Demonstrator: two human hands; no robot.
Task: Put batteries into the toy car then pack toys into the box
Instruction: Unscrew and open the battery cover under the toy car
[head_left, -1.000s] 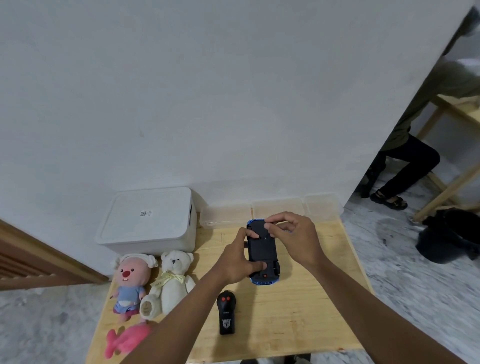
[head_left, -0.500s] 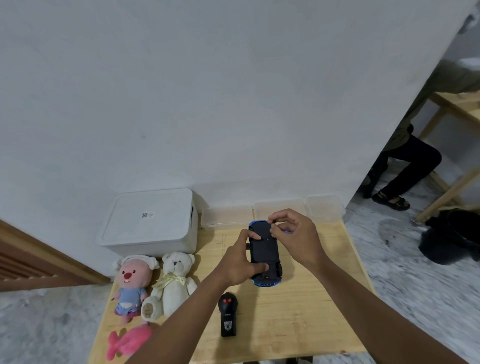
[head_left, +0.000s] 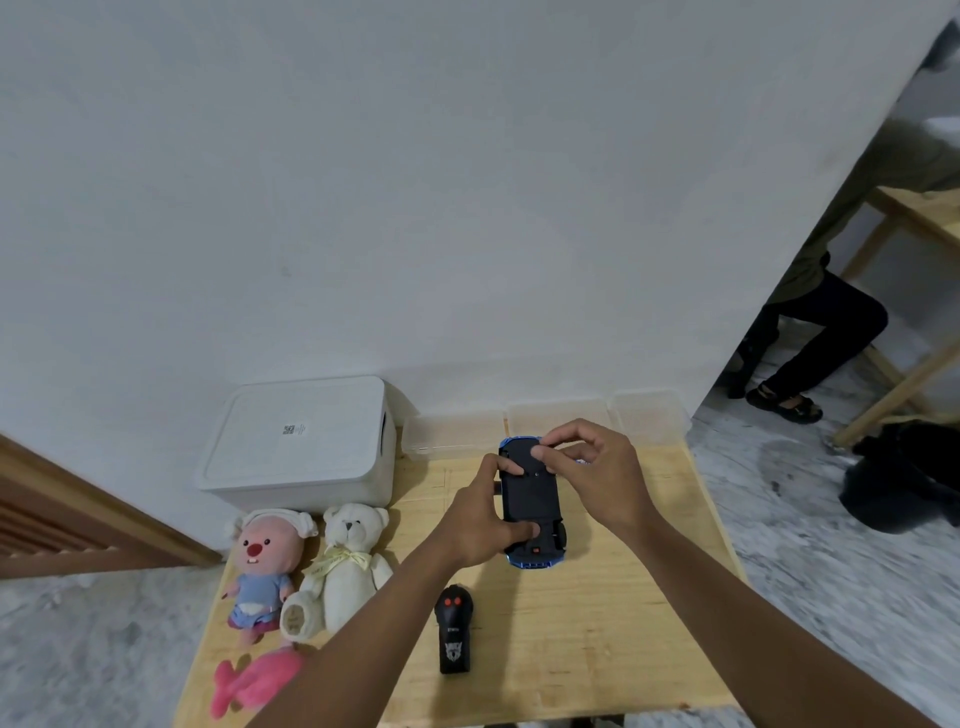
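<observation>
toy car (head_left: 530, 499) is belly-up, black underside showing, over the far middle of the table (head_left: 649, 649). Left hand (head_left: 475, 527) is clamped on its left side, thumb on the near end by the wheel. Right hand (head_left: 597, 467) is curled on the far end, thumb and fingertips pinching there. Clear containers (head_left: 452, 434) line the back edge just behind the car. The white box (head_left: 301, 441), lid on, sits back-left at the wall. The remote (head_left: 454, 629) lies nearer, apart from the car. Plush toys (head_left: 348, 566) crowd the left edge. Bare wood runs from the car to the right edge.

Blue toy car (head_left: 530, 496) upside down
</observation>
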